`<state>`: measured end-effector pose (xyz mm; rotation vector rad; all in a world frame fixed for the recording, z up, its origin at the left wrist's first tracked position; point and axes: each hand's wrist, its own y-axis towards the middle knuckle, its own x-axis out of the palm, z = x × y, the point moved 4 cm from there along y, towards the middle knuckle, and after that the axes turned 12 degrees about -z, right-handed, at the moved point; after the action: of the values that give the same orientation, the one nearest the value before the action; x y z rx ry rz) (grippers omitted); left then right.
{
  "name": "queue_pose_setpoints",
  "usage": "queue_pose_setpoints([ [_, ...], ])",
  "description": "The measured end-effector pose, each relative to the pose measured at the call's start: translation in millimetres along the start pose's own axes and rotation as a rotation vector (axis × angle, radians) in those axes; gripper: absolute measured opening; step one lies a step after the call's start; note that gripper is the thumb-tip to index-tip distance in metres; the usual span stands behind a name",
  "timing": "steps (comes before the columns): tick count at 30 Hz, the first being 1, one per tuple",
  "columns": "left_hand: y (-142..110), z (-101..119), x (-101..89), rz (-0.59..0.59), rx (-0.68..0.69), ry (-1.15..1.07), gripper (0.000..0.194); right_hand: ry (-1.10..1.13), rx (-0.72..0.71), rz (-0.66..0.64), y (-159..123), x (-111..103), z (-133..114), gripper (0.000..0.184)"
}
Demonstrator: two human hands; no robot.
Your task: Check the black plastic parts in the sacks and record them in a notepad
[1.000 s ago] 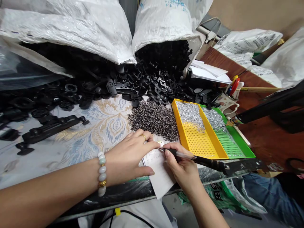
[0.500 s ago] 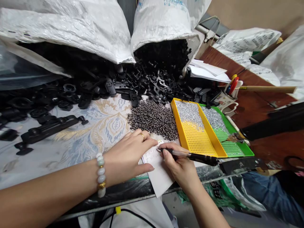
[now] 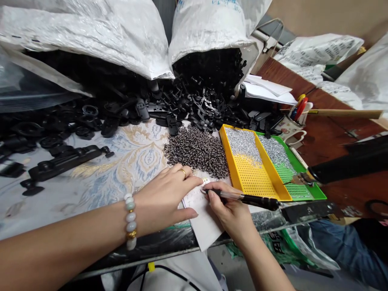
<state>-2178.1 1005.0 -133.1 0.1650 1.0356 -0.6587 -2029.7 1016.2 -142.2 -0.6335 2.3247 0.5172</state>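
My right hand (image 3: 232,212) grips a black pen (image 3: 242,198), its tip resting on a white sheet of paper (image 3: 204,224) at the table's front edge. My left hand (image 3: 165,200) lies flat beside it, fingertips pressing the paper's upper left corner; it wears a ring and a bead bracelet. Just beyond the paper lies a heap of small dark metal pieces (image 3: 197,150).
A yellow perforated tray (image 3: 253,178) and a green tray (image 3: 303,180), both holding tiny silver parts, sit to the right. Black plastic parts (image 3: 194,103) spill from white sacks (image 3: 212,28) at the back. A mug with pens (image 3: 295,121) and a dark tool (image 3: 348,163) stand right.
The pen tip has shifted slightly left on the paper. The dark tool at right has dropped lower over the green tray. My left hand has stayed put.
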Motion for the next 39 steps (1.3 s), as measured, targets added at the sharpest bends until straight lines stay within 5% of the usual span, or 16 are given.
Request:
queue_pose_setpoints([
  [11, -0.7, -0.8, 0.0, -0.004, -0.006, 0.026, 0.042, -0.003, 0.024, -0.001, -3.3, -0.6, 2.3, 0.014],
  [16, -5.4, 1.8, -2.2, 0.088, -0.104, 0.155, 0.047, 0.091, 0.079, 0.159, -11.5, -2.2, 9.5, 0.018],
  [20, -6.6, 4.5, -3.2, 0.08, -0.187, 0.177, 0.035, 0.021, -0.018, 0.29, -14.2, 0.1, 15.6, 0.031],
  [25, -4.8, 3.5, -1.6, 0.015, -0.176, -0.271, 0.02, -0.113, -0.009, 0.289, -12.3, -2.1, 12.1, 0.026],
  [30, -1.4, -3.0, -4.1, 0.133, -0.057, -0.753, 0.029, -0.169, 0.016, 0.457, -22.4, -24.0, -10.8, 0.03],
  [33, -0.1, -4.1, 3.7, 0.017, -0.062, -1.067, 0.048, -0.308, -0.181, 0.574, -30.8, -35.6, -36.3, 0.04],
  [35, -1.0, -0.4, 10.2, -0.141, -0.09, -1.297, 0.058, -0.437, -0.377, 0.512, -34.2, -34.4, -53.9, 0.035],
  [39, -3.3, 3.4, 7.1, -0.195, -0.107, -1.527, 0.036, -0.627, -0.568, 0.352, -41.0, -24.6, -68.1, 0.016],
])
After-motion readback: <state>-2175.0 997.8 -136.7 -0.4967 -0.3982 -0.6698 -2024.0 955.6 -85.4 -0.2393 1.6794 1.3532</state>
